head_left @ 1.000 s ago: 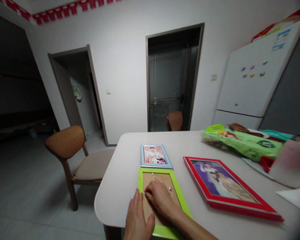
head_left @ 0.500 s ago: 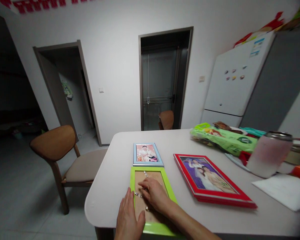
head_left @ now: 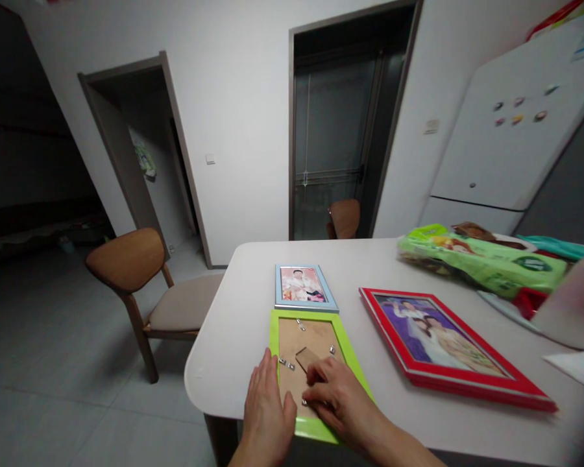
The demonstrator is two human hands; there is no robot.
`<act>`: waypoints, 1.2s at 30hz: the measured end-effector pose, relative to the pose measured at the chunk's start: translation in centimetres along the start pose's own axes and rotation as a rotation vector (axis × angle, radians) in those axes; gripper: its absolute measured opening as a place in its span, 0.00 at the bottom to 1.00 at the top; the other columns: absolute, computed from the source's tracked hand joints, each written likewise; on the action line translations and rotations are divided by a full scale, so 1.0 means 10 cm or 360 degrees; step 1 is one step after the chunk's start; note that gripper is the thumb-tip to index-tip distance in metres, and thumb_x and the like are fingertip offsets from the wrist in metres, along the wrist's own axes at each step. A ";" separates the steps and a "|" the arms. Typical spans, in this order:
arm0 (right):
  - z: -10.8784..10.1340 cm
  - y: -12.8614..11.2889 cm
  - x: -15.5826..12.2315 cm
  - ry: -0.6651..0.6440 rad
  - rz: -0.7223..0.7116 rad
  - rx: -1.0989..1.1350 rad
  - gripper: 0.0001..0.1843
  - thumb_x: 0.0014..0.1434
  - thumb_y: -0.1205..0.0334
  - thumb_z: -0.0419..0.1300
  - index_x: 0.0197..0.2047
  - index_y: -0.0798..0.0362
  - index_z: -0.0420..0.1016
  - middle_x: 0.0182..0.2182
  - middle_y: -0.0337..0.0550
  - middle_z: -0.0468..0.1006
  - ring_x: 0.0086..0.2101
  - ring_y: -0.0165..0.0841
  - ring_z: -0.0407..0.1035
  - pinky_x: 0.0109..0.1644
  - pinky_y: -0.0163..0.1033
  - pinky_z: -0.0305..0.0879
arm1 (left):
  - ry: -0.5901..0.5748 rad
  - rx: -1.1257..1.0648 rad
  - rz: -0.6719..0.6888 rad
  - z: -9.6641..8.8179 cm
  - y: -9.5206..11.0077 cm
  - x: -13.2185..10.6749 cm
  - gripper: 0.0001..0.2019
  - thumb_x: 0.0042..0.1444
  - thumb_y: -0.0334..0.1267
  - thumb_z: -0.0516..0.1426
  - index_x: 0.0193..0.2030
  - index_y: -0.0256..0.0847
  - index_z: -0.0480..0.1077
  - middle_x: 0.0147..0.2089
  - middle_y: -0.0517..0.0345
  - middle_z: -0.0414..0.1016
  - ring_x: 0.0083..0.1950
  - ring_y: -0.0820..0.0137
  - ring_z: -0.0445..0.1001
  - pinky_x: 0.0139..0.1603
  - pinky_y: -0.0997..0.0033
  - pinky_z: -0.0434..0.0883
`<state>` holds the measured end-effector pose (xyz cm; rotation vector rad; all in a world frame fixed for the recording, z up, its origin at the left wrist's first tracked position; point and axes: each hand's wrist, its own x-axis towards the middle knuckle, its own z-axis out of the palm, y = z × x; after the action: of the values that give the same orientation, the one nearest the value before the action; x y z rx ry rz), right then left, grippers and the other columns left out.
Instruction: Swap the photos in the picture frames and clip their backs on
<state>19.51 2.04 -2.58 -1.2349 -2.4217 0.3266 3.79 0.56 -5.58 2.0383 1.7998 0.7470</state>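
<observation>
Metal clip (head_left: 304, 402) at the right hand's (head_left: 335, 393) bent fingertips; whether they pinch it cannot be told. Left hand (head_left: 268, 405), thumb spread, lies along the green frame (head_left: 345, 345), backing up on the table (head_left: 233, 337). Pushing too hard might bend the clip or shove the frame against the blue frame (head_left: 306, 306).

A frame (head_left: 292, 340) lies beneath my hands (head_left: 268, 408) on the surface (head_left: 238, 318), framed portrait (head_left: 302, 285) directly behind, framed photograph (head_left: 433, 337) at right, chair (head_left: 126, 259) at left.
</observation>
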 end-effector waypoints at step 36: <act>-0.30 0.36 0.13 0.0011 0.0362 -0.0340 0.10 0.51 0.65 0.47 0.29 0.53 0.69 0.33 0.45 0.69 0.35 0.33 0.61 0.37 0.35 0.53 | 0.0039 0.0197 0.0137 0.15 -0.17 0.07 0.27 0.44 0.23 0.42 0.55 0.24 0.54 0.59 0.41 0.51 0.60 0.65 0.50 0.59 0.61 0.51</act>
<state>22.82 5.27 -0.97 -1.6071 -2.3613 0.1286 3.31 1.62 -7.66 2.2076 1.8234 0.7030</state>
